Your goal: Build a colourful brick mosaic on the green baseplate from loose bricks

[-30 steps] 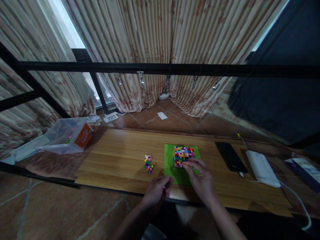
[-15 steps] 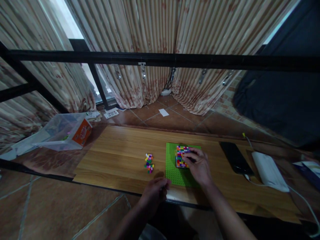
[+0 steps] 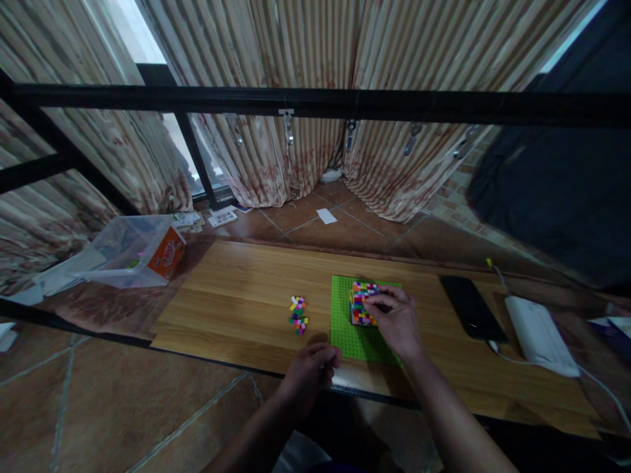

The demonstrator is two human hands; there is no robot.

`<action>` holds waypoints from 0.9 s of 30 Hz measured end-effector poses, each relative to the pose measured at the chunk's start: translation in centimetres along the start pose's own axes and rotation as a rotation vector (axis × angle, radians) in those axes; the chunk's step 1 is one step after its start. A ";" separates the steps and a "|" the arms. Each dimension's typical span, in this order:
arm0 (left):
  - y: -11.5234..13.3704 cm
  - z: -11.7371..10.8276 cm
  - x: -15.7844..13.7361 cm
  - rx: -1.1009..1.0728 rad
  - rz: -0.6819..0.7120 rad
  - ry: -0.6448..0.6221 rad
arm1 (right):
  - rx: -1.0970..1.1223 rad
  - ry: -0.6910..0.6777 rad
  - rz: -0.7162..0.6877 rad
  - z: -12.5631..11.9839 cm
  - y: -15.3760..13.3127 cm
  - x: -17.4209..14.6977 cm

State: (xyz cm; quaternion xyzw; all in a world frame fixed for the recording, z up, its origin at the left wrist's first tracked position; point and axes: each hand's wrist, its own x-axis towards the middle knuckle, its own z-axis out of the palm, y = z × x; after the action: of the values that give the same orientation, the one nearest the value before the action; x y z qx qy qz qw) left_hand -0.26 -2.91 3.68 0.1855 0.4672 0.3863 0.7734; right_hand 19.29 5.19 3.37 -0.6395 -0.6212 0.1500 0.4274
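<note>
A green studded baseplate (image 3: 341,328) lies on the wooden board, carrying a square block built of many small coloured bricks (image 3: 363,309). My right hand (image 3: 394,322) is over the block's right side, thumb and forefinger pinched together at its top. Whatever is between those fingertips is too small to make out. At the plate's near left corner my left hand (image 3: 310,371) is closed, with its fingers curled and thumb against the forefinger. Its contents, if any, are hidden. Left of the plate lies a small pile of loose coloured bricks (image 3: 298,315).
A black phone (image 3: 472,309) and a white power bank (image 3: 539,335) with a cable lie on the right of the wooden board (image 3: 231,295). Off its left end stands a clear plastic bin (image 3: 128,253) with an orange label. A black rail (image 3: 315,104) crosses beyond.
The camera view has shifted slightly, so the scene sits a little higher and further right. Both hands keep nearly the same places relative to the baseplate; the right stays pinched on the block.
</note>
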 end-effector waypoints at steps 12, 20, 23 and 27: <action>0.6 -0.8 0.7 -0.337 -0.076 -0.191 | -0.049 0.002 -0.073 -0.5 -0.6 -0.1; 0.9 -2.2 1.2 -0.474 -0.088 -0.381 | -0.012 -0.143 -0.258 -0.8 -4.5 -6.1; 1.0 -2.2 1.0 -0.501 -0.079 -0.415 | -0.022 -0.296 -0.320 -0.1 -5.4 -7.7; 1.1 -2.2 0.8 -0.481 -0.070 -0.412 | -0.068 -0.368 -0.347 1.0 -5.5 -8.1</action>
State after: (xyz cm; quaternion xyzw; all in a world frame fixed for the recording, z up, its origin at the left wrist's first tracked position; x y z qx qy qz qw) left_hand -2.35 -1.75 2.82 0.0558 0.2020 0.4130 0.8863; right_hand 13.42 -2.67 4.12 -0.4993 -0.7937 0.1672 0.3047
